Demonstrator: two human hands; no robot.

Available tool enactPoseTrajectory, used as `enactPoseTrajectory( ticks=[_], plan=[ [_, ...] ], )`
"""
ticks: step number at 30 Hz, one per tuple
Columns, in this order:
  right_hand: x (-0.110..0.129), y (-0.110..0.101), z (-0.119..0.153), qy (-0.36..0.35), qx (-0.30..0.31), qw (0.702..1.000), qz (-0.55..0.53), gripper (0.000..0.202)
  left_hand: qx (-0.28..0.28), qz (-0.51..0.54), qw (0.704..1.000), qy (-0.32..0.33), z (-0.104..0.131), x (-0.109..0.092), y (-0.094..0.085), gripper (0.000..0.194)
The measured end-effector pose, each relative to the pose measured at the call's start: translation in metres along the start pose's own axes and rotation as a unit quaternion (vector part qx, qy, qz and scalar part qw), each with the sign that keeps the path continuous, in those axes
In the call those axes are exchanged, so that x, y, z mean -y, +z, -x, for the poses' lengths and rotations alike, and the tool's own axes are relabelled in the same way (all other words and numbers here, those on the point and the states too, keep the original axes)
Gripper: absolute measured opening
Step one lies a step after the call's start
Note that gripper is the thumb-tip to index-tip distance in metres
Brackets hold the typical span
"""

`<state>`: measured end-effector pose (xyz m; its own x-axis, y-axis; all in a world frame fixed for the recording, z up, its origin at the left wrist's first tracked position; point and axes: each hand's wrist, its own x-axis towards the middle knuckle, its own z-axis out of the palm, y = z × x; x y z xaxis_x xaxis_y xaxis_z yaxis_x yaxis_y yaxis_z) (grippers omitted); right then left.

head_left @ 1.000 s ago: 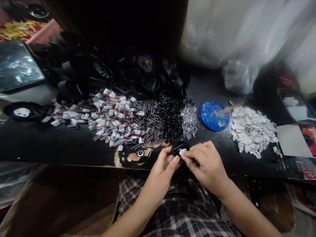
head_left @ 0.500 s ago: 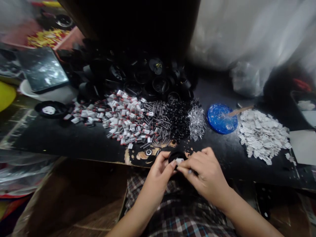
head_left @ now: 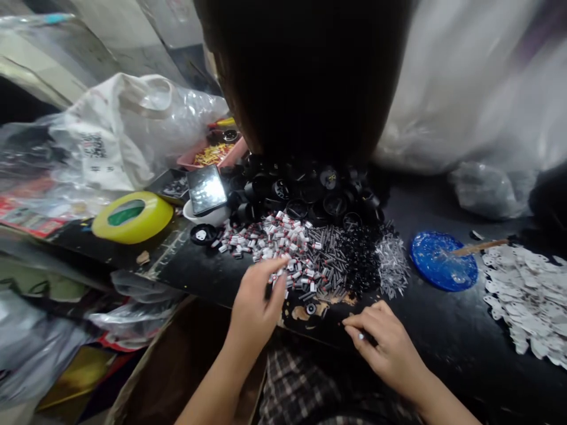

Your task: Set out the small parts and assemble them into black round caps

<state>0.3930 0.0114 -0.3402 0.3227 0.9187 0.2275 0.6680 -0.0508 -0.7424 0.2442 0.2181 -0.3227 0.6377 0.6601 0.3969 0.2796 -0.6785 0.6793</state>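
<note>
My left hand reaches over the front of a heap of small white cylindrical pieces with red ends. Its thumb and forefinger are apart at the heap, and nothing shows gripped between them. Over the table's front edge, my right hand has its fingers curled and pinched. A small pale tip pokes out at its palm; what it belongs to is hidden. A small metal-looking ring lies on the worn patch between the hands. Beside the white pieces lie springs, small black parts and thin clear-grey parts.
Round black housings are piled behind. To the right are a blue lid of clear paste with a wooden stick, and flat white plates. Leftward sit a yellow tape roll, a white bowl and a black dish.
Both hands were together on a round black part with a white piece; now they are apart and that part is out of them. My left hand moved to the white heap. The view swung left.
</note>
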Motion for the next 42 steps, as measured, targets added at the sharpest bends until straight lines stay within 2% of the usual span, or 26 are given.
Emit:
enactPoseTrajectory(
  ticks=[2, 4, 6, 8, 12, 15, 19, 21, 23, 25, 27, 29, 30, 32, 34, 37, 39, 42],
  plan=[
    [0.001, 0.0, 0.001, 0.014, -0.006, 1.0, -0.011, 0.009, 0.016, -0.049, 0.995, 0.089, -0.057, -0.01, 0.025, 0.03],
    [0.001, -0.002, 0.002, 0.029, -0.011, 0.999, -0.019, 0.01, 0.038, -0.123, 0.985, 0.114, -0.095, -0.013, 0.048, 0.039],
    [0.002, -0.003, 0.002, 0.036, -0.017, 0.999, -0.02, 0.01, 0.04, -0.167, 0.979, 0.108, -0.112, -0.012, 0.063, 0.037],
    [0.001, -0.003, 0.001, 0.038, -0.019, 0.999, -0.024, 0.01, 0.031, -0.177, 0.978, 0.101, -0.111, -0.008, 0.067, 0.03],
    [-0.001, -0.003, 0.0, 0.043, -0.013, 0.999, -0.026, 0.011, -0.022, -0.138, 0.986, 0.09, -0.085, -0.007, 0.049, 0.033],
    [0.004, -0.006, -0.003, 0.082, -0.006, 0.996, -0.042, 0.013, -0.042, -0.069, 0.995, 0.065, -0.048, -0.017, 0.04, 0.048],
    [0.018, -0.016, -0.017, 0.21, 0.023, 0.972, -0.102, 0.026, 0.028, -0.022, 0.999, 0.018, 0.017, -0.039, 0.046, 0.066],
    [0.024, -0.023, -0.026, 0.247, 0.035, 0.965, -0.083, 0.023, 0.071, 0.027, 0.997, -0.015, 0.045, -0.048, 0.052, 0.061],
    [0.027, -0.029, -0.034, 0.245, 0.033, 0.968, -0.028, 0.014, 0.102, 0.122, 0.985, -0.073, 0.062, -0.051, 0.055, 0.049],
    [0.03, -0.033, -0.041, 0.207, 0.046, 0.977, 0.022, 0.01, 0.122, 0.241, 0.948, -0.17, 0.066, -0.05, 0.054, 0.031],
    [0.032, -0.034, -0.049, 0.154, 0.076, 0.984, 0.045, 0.011, 0.141, 0.352, 0.884, -0.272, 0.061, -0.046, 0.05, 0.021],
    [0.032, -0.031, -0.058, 0.112, 0.101, 0.988, 0.034, 0.011, 0.148, 0.426, 0.825, -0.341, 0.054, -0.041, 0.044, 0.025],
    [0.031, -0.029, -0.064, 0.098, 0.099, 0.99, 0.033, 0.013, 0.138, 0.449, 0.806, -0.361, 0.051, -0.039, 0.041, 0.029],
    [0.026, -0.022, -0.079, 0.08, 0.07, 0.991, 0.085, 0.018, 0.09, 0.476, 0.78, -0.395, 0.048, -0.035, 0.037, 0.035],
    [0.019, -0.016, -0.093, 0.073, 0.042, 0.977, 0.195, 0.021, 0.036, 0.506, 0.749, -0.425, 0.048, -0.034, 0.036, 0.033],
    [0.011, -0.011, -0.107, 0.065, 0.051, 0.95, 0.302, 0.015, 0.009, 0.555, 0.698, -0.453, 0.047, -0.034, 0.035, 0.032],
    [0.011, -0.012, -0.107, 0.071, 0.048, 0.955, 0.285, 0.012, 0.004, 0.579, 0.675, -0.458, 0.045, -0.035, 0.034, 0.039],
    [0.018, -0.013, -0.095, 0.096, 0.07, 0.977, 0.175, 0.009, -0.013, 0.619, 0.646, -0.447, 0.04, -0.038, 0.033, 0.042]
  ],
)
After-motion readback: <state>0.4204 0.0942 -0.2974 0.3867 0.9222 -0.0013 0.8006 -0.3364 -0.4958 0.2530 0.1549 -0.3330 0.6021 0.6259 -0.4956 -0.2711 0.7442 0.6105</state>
